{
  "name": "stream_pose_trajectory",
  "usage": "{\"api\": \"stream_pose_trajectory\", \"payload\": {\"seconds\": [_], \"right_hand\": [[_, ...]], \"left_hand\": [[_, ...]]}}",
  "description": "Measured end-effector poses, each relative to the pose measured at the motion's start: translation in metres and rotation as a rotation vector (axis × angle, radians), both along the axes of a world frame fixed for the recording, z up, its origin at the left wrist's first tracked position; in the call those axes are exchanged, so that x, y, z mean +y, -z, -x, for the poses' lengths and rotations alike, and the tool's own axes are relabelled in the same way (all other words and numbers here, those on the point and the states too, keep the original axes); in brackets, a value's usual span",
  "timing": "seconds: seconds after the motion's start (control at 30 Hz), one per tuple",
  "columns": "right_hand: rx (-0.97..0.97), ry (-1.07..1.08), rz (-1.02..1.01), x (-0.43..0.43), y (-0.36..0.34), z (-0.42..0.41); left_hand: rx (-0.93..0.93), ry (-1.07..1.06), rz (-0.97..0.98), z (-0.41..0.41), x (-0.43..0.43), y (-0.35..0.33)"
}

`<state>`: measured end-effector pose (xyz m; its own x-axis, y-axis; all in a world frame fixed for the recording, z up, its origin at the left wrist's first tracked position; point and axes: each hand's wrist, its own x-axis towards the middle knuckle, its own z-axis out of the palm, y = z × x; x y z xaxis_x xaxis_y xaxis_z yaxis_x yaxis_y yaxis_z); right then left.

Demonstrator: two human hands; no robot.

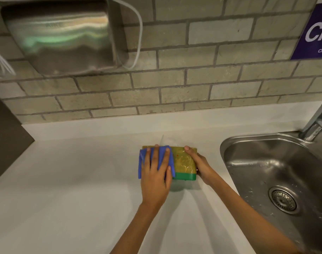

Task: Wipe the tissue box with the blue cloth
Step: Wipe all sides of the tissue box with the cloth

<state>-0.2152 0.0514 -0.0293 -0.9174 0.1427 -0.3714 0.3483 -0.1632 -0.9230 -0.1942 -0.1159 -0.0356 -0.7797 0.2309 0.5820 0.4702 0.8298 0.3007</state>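
A yellow and green tissue box lies on the white counter, with a white tissue sticking up behind it. The blue cloth covers the box's left half. My left hand lies flat on the cloth with fingers spread, pressing it onto the box. My right hand grips the box's right end, thumb on the top edge.
A steel sink with a drain sits to the right, its tap at the far right. A metal dispenser hangs on the brick wall above, with white cords beside it. A dark panel stands at the left.
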Motion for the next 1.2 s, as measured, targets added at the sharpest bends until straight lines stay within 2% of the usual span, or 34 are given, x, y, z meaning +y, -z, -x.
{"api": "stream_pose_trajectory", "payload": {"seconds": [0.1,0.23,0.37,0.5,0.67,0.83,0.9,1.07,1.2], "right_hand": [[-0.007,-0.008,-0.013,0.003,0.000,-0.001],[-0.016,0.007,-0.010,0.000,0.002,0.000],[-0.014,0.000,-0.011,-0.003,-0.002,0.000],[-0.009,-0.002,-0.013,-0.003,-0.003,-0.004],[-0.030,0.050,-0.008,-0.016,-0.002,-0.003],[-0.004,0.066,-0.040,-0.015,0.000,-0.001],[-0.003,0.069,-0.018,-0.014,0.000,-0.003],[-0.031,0.079,0.012,-0.019,-0.003,-0.005],[-0.037,0.022,0.050,-0.012,-0.007,-0.007]], "left_hand": [[0.039,0.008,0.010,-0.001,-0.020,0.013],[-0.071,-0.217,-0.178,0.007,-0.014,-0.003],[-0.045,-0.105,-0.036,-0.002,0.015,-0.009],[0.004,-0.026,0.077,-0.005,-0.002,0.003],[-0.132,-0.266,-0.195,0.005,0.014,-0.017],[-0.043,-0.037,0.036,-0.015,0.028,-0.004],[-0.039,-0.034,0.065,-0.012,0.010,0.002],[-0.167,-0.264,-0.237,0.010,0.003,-0.016],[-0.127,-0.201,-0.202,0.004,0.016,-0.015]]}}
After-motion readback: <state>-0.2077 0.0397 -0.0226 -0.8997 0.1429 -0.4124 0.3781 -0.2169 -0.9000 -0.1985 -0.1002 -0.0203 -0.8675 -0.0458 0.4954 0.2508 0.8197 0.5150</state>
